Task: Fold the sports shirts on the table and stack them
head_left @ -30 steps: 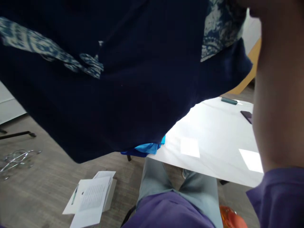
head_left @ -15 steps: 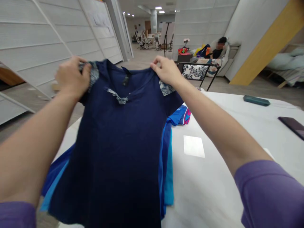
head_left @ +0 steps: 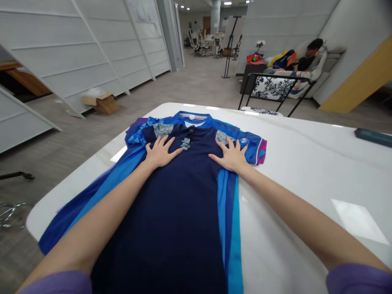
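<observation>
A navy T-shirt (head_left: 180, 204) with grey patterned shoulder patches lies spread out on top of several other shirts. My left hand (head_left: 161, 153) rests flat on its upper chest near the left patch, fingers spread. Below the other patch, my right hand (head_left: 231, 155) also presses flat with fingers apart. Under the navy one, a blue shirt (head_left: 252, 143) shows its collar and its sleeve with a red and pink patterned cuff. Bright blue and turquoise cloth edges stick out along both sides; how many layers lie beneath is hidden.
The white table (head_left: 294, 171) has a dark green case (head_left: 373, 137) near its far right edge. Behind it stands a black-framed chair (head_left: 272, 87) with a floral back. A cardboard box (head_left: 102, 102) sits on the floor at left. A person (head_left: 309, 55) reclines on a sofa at the back right.
The navy T-shirt, held up by its shoulders before, has come down onto the shirts on the table. Both hands have let go of the shoulders and now lie flat on it.
</observation>
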`<state>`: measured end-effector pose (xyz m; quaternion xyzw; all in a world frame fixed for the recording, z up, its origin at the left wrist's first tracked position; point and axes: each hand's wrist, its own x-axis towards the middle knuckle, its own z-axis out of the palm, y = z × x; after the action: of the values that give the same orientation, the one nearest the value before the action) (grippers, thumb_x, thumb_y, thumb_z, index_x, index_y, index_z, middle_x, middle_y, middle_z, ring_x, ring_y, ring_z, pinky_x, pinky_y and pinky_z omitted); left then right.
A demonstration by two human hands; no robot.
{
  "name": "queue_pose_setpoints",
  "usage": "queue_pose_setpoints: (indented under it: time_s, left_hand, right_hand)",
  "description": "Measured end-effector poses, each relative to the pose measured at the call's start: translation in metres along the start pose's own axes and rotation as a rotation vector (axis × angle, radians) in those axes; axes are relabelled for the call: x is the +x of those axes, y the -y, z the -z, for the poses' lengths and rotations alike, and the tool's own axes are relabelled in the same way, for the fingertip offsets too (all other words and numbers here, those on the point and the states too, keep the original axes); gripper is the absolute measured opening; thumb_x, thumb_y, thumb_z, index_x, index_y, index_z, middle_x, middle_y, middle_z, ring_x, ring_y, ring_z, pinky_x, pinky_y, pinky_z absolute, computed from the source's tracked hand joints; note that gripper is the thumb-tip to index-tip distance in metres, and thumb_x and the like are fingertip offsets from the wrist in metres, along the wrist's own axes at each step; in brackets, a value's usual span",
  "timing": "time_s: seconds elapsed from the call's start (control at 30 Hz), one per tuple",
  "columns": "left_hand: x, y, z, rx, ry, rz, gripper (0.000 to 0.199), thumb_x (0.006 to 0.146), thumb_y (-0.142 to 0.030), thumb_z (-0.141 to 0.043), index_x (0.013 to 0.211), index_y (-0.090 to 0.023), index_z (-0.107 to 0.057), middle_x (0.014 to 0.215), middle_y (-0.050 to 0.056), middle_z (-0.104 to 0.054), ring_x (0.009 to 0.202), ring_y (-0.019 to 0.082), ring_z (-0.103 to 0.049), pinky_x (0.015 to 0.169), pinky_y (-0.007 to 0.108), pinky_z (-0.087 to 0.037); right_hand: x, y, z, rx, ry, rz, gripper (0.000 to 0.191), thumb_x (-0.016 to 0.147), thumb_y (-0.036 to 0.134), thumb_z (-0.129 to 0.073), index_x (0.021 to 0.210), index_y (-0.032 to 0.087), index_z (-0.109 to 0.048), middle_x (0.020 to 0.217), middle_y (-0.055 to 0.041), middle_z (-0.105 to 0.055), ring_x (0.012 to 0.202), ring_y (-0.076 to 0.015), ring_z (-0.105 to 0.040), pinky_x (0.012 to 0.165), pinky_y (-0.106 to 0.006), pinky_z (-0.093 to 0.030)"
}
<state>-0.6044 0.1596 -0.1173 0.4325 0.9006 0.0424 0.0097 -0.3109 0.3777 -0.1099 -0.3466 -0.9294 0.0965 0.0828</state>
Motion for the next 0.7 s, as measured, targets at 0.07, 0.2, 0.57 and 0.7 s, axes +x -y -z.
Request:
queue_pose_setpoints:
  time_s: [0.07, 0.2, 0.57, 0.7]
  left_hand:
    - [0.019, 0.005, 0.0, -0.003, 0.013, 0.001, 0.098, 0.102, -0.096, -0.023, 0.184, -0.043, -0.027, 0.193, 0.004, -0.017, 0.178, 0.044, -0.01, 0.134, 0.08, -0.016]
    - [0.058, 0.013, 0.003, -0.032, 0.023, 0.003, 0.1, 0.1, -0.098, -0.024, 0.184, -0.043, -0.029, 0.193, 0.005, -0.016, 0.177, 0.047, -0.009, 0.131, 0.085, -0.014]
    - [0.132, 0.033, 0.006, -0.031, 0.008, -0.015, 0.098, 0.105, -0.09, -0.033, 0.183, -0.032, -0.035, 0.191, 0.013, -0.021, 0.176, 0.047, -0.013, 0.132, 0.084, -0.009]
    - [0.069, -0.009, 0.035, 0.028, -0.2, -0.054, 0.087, 0.114, -0.072, -0.028, 0.179, -0.016, -0.043, 0.188, 0.018, -0.029, 0.176, 0.039, -0.019, 0.14, 0.07, -0.002]
  right_hand:
    - [0.017, 0.002, -0.004, 0.003, -0.014, 0.007, 0.101, 0.094, 0.102, -0.045, 0.176, 0.044, -0.046, 0.19, -0.012, -0.024, 0.17, -0.0642, -0.019, 0.124, -0.099, -0.008]
    - [0.052, 0.012, -0.009, 0.031, -0.041, -0.023, 0.097, 0.095, 0.099, -0.049, 0.174, 0.042, -0.05, 0.189, -0.0125, -0.028, 0.169, -0.0643, -0.019, 0.124, -0.098, -0.006]
    - [0.111, 0.02, -0.027, 0.113, -0.112, -0.04, 0.097, 0.094, 0.099, -0.052, 0.171, 0.04, -0.056, 0.188, -0.0108, -0.031, 0.17, -0.0639, -0.017, 0.123, -0.099, 0.004]
    - [0.097, 0.014, -0.002, 0.187, -0.091, -0.005, 0.092, 0.103, 0.092, -0.044, 0.178, 0.038, -0.044, 0.191, -0.0107, -0.024, 0.174, -0.0551, -0.015, 0.128, -0.094, -0.004]
